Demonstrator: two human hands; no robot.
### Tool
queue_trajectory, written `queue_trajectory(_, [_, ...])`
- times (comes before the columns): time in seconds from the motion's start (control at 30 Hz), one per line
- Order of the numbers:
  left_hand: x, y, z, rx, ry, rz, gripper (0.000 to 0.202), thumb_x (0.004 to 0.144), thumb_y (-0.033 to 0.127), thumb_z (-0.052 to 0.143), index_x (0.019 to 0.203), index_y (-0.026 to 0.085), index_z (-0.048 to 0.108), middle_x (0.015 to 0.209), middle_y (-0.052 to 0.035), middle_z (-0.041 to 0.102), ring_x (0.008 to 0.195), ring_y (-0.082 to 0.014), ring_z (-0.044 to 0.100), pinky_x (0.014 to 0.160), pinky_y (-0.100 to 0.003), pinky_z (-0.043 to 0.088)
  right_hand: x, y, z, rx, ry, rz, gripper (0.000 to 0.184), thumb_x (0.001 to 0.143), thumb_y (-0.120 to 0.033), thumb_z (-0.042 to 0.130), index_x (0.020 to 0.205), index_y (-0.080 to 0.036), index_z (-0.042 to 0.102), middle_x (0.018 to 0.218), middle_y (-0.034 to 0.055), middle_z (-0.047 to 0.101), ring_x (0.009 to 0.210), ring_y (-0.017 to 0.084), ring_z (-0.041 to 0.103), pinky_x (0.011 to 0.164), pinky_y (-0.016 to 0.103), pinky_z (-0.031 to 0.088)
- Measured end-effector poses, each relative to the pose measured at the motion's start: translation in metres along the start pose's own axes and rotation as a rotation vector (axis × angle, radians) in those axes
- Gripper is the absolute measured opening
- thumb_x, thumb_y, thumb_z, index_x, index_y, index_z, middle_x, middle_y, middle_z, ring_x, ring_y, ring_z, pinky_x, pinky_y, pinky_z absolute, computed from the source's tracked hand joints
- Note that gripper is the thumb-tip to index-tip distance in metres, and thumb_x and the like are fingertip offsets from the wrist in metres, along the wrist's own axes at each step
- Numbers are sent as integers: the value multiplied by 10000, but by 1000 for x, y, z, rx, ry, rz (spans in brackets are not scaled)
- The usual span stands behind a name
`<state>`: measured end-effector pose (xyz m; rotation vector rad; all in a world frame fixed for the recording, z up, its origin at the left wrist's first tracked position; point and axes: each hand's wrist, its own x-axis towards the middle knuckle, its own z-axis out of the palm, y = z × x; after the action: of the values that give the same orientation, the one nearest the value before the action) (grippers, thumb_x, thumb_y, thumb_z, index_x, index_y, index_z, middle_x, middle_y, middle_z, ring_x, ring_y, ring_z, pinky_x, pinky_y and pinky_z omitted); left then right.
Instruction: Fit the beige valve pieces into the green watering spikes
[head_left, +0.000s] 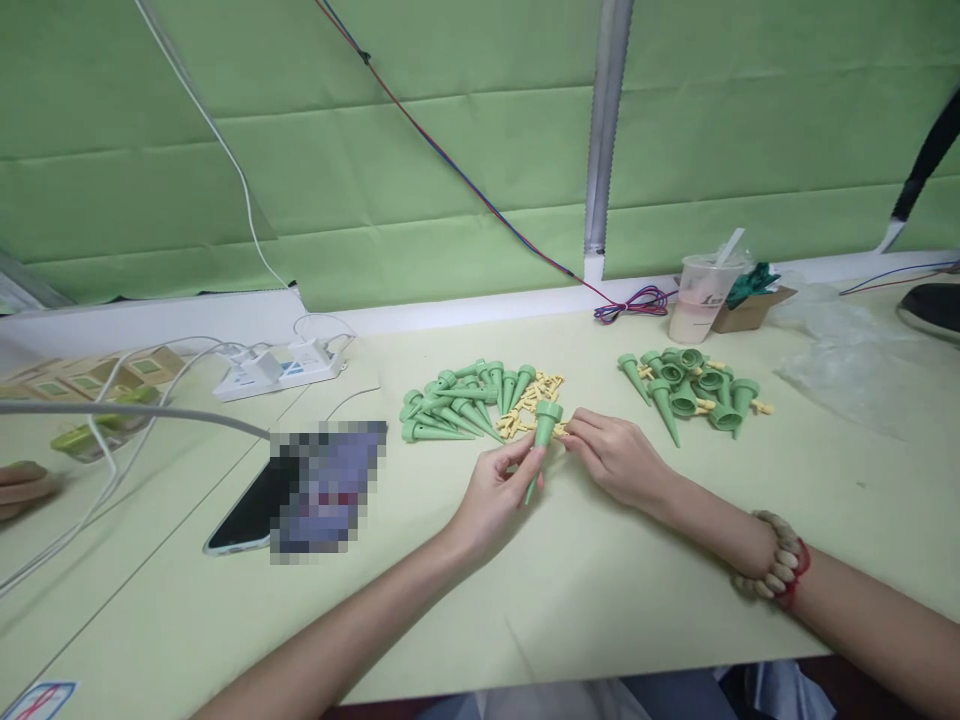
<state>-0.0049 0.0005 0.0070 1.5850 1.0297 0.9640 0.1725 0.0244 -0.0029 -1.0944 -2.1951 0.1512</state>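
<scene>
Our L hand [499, 492] pinches a green cone [548, 418] tip down, slightly tilted, prob. to steady it for our R hand [619, 462], whose fingertips hold a small yellow piece [560, 430] at its side; can't tell if it's inserted; loose cones [450, 408] & yellow bits [523, 408] lie close, prob. for quick reach; all look like smooth, hard plastic, cones tapered w/ wide collars, bits thin & knobbly.

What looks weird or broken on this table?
The phone on the left looks odd because blocky squares cover much of it. Nothing else stands out: the cup is standing, with no spill visible, and the green cone in the left hand shows no damage.
</scene>
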Motion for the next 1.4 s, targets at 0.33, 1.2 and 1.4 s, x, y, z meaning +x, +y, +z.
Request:
queue_trajectory(0.33, [4,-7,-4,60,-17,75,240,828,352,493,795,143,606,688,-4,497,609,-99,418,550,-205,376,6,-18,2,1250,-392,660,477,849,-597,270,556,-224,226,525,-71,212,399,87,298,429,241,342])
queue_trajectory(1.2, [-2,1,6,-156,27,-3,357,806,400,535,1031,138,627,758,-27,584,479,-70,483,482,-228,467,5,1,-17,25,-92,-138,365,957,-332,254,785,-175,535,744,52,545,671,153,506,628,272,378])
queue_trajectory(1.4, [-3,1,3,-105,84,46,289,793,351,558,972,153,668,786,-26,558,519,-71,482,512,-230,467,4,-10,-7,696,-162,211,393,926,-433,292,689,-183,481,605,-10,449,602,133,472,632,281,386])
